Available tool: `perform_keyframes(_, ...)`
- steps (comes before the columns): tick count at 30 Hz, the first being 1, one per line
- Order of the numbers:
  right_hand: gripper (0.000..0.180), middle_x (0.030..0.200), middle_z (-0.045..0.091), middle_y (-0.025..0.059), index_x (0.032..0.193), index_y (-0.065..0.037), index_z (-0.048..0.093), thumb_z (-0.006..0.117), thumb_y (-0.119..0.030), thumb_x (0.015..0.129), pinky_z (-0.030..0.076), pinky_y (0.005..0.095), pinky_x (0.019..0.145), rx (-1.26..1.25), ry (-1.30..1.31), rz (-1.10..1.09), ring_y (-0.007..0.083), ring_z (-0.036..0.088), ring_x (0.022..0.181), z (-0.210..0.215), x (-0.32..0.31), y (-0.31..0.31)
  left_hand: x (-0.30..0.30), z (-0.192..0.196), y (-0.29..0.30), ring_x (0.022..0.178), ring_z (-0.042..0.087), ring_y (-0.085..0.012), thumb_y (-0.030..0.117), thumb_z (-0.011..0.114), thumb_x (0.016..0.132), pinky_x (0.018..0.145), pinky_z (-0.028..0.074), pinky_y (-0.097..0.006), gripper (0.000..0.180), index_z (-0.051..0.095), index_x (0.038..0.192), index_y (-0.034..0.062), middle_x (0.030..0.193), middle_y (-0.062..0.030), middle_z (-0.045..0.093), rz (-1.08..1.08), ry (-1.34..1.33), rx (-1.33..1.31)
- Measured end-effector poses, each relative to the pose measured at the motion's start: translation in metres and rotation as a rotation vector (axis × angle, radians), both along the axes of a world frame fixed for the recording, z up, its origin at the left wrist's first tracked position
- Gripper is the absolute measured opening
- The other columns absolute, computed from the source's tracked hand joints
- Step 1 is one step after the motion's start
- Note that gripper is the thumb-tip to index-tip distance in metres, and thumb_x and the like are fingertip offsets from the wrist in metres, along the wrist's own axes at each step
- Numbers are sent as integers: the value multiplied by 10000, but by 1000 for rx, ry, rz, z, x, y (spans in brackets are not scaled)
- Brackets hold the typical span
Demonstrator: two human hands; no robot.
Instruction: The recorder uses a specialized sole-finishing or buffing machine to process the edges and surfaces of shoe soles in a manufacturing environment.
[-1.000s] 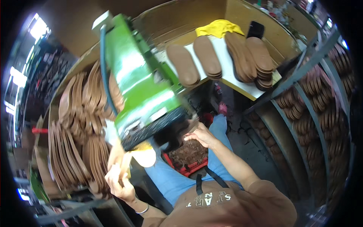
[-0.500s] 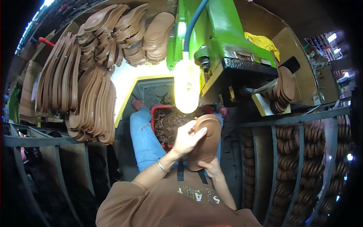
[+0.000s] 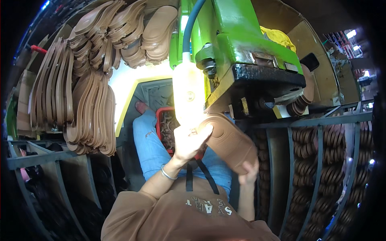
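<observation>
I hold a brown shoe sole (image 3: 229, 140) with both hands, its front end pressed up under the black head of a green machine (image 3: 245, 60). My left hand (image 3: 191, 140) grips the sole's near left edge, thumb on top. At the sole's lower right end, my right hand (image 3: 249, 170) supports it from below, mostly hidden behind it. A glowing work lamp (image 3: 188, 92) hangs just above my left hand.
Stacks of brown soles (image 3: 86, 108) stand on racks at the left and top (image 3: 136, 32). A red crate (image 3: 167, 124) of scraps sits by my knees. Metal shelving (image 3: 321, 160) at the right holds more soles. A yellow cloth (image 3: 277, 36) lies behind the machine.
The view has swung from the side to straight under the machine head. Both hands have brought the sole up to the machine's black head.
</observation>
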State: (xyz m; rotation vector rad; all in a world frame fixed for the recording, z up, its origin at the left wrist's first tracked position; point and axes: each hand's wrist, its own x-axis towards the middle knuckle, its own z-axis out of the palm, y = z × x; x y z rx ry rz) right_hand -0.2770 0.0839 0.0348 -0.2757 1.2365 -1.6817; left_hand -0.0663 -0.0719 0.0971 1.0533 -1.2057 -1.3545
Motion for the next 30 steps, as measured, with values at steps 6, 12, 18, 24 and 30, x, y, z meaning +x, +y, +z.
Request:
perform_keyframes(6,501,1187,540,127,1266,17,429,563,-9,784,425,354,963,-149,195,-35,242,541,1093,42,-53,-88,13,-6,-14,742,601,-115,65,726,769,689,488,-249,284,653,1028,-26,864,-67,662,-62,-78,-164)
perform_keyframes(12,468,1100,562,109,1208,0,464,586,44,758,452,309,901,-187,136,52,200,565,1001,60,-29,-132,58,5,-16,811,645,-154,67,722,767,720,511,-270,256,646,989,-38,955,-117,668,-79,-70,-108)
perform_keyframes(18,454,1108,593,96,1189,26,520,574,67,741,456,315,887,-162,139,110,198,588,990,57,21,-134,107,2,-3,858,645,-184,-12,692,744,783,508,-274,357,559,1066,-91,968,-153,655,15,169,104)
perform_keyframes(24,519,1075,578,85,1177,20,496,631,102,683,454,298,876,-184,129,262,171,565,981,68,58,-139,157,-34,35,759,606,-113,84,708,727,677,470,-210,383,561,1048,-64,897,-91,641,119,200,300)
perform_keyframes(30,425,944,635,60,991,11,605,731,112,598,493,276,789,-157,211,386,137,609,852,86,72,-162,165,-37,50,736,595,-88,55,742,728,638,483,-222,343,624,1019,-82,855,-78,659,-321,37,429)
